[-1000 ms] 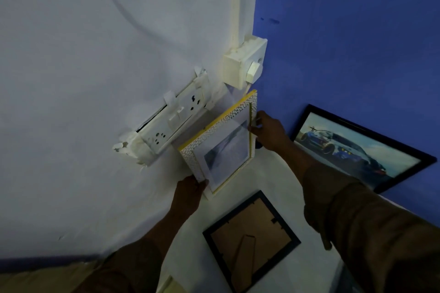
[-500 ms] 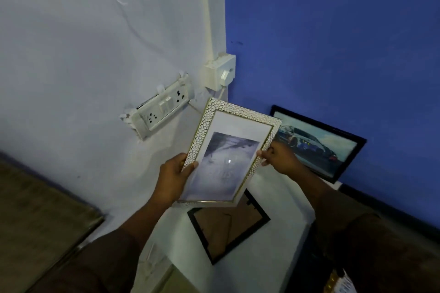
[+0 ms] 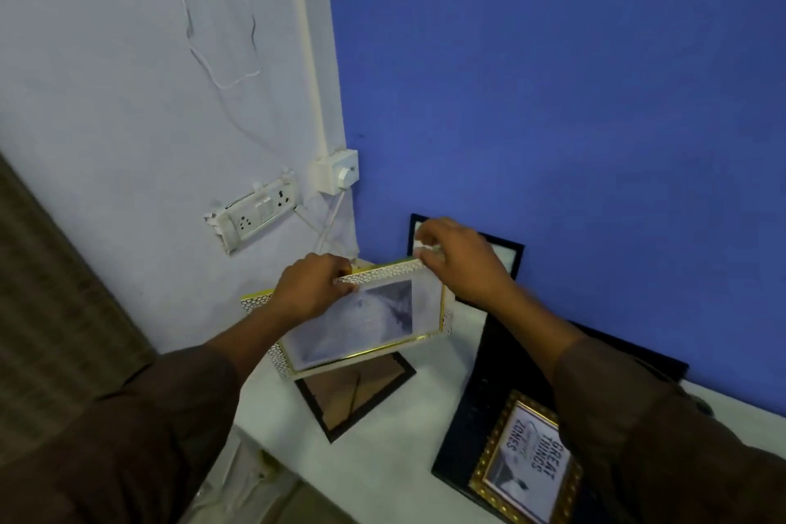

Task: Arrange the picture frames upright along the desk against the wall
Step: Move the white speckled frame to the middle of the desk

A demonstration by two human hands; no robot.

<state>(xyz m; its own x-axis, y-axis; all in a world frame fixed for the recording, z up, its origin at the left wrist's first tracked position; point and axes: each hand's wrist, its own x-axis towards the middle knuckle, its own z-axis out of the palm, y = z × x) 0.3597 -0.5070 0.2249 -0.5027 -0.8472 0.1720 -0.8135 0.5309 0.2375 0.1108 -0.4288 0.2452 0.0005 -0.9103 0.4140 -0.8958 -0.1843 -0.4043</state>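
Note:
I hold a white pebbled frame with gold trim [image 3: 361, 323] in landscape, tilted, above the white desk [image 3: 395, 451] near the corner. My left hand [image 3: 312, 285] grips its top edge at the left, my right hand [image 3: 455, 264] pinches the top right corner. Under it a black frame [image 3: 355, 398] lies face down with its brown backing up. A black-framed picture [image 3: 508, 253] leans upright against the blue wall, mostly hidden behind my right hand. A gold ornate frame with text [image 3: 527, 464] lies flat on a large black frame [image 3: 480, 417].
A loose white socket strip [image 3: 255, 213] and a switch box [image 3: 336, 172] sit on the white wall at left, with cables [image 3: 327, 230] hanging to the desk corner. The desk's front edge [image 3: 263, 445] drops off at lower left.
The white frame came away from the left wall, turned from portrait to landscape, and both hands shifted to its top edge. The view pulled back, showing the gold frame.

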